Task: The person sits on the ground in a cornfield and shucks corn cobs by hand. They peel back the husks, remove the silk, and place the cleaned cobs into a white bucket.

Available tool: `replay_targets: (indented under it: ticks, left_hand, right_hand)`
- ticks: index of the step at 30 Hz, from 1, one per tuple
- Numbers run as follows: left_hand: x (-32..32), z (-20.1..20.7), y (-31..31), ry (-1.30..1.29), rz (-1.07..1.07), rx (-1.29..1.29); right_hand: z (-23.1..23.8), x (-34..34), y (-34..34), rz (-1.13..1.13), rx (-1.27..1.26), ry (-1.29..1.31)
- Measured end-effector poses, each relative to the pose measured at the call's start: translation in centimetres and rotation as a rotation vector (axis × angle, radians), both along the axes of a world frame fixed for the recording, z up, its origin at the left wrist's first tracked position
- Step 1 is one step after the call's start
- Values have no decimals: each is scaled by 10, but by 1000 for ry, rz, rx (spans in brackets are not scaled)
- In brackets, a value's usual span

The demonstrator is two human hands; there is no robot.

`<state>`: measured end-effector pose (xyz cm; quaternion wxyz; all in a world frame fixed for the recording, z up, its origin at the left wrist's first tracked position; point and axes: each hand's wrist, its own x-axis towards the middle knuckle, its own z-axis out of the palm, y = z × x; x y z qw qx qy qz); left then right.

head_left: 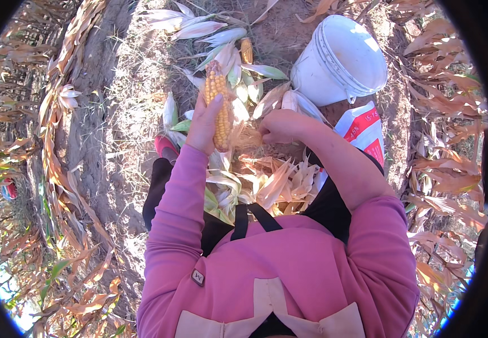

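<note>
My left hand (201, 125) is wrapped round a husked ear of corn (217, 104) with yellow kernels, its thumb lying across the cob. The ear is held lengthwise in front of me, a browner end pointing away. Just right of it my right hand (280, 126) is closed, fingers curled downward. A pale tuft of corn silk (245, 137) lies between the ear and those fingers; whether they grip it is hidden. Beneath both hands are loose dry husks (272, 183). Farther off, a small yellow ear (246, 50) rests among pale husks (199, 29).
A white plastic bucket (324, 73) stands at the far right, its mouth facing up and right. Near it lies a red and white printed bag (362, 129). Dry corn stalks (444, 152) border both sides. One red shoe (166, 149) shows left of the husks.
</note>
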<state>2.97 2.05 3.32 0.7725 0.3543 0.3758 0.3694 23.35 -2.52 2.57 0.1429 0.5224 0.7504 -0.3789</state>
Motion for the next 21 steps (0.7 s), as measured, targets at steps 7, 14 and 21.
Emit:
replay_targets:
  ticks: [7, 14, 21]
  left_hand:
    - [9, -12, -3, -165, -64, -166]
    - [32, -11, -4, -219, -8, -134]
    - [44, -15, -10, -122, -14, -185]
  right_hand:
    - [18, 23, 0, -377, 535, 243]
    - [11, 3, 10, -572, 140, 888]
    - [22, 11, 4, -548, 204, 521]
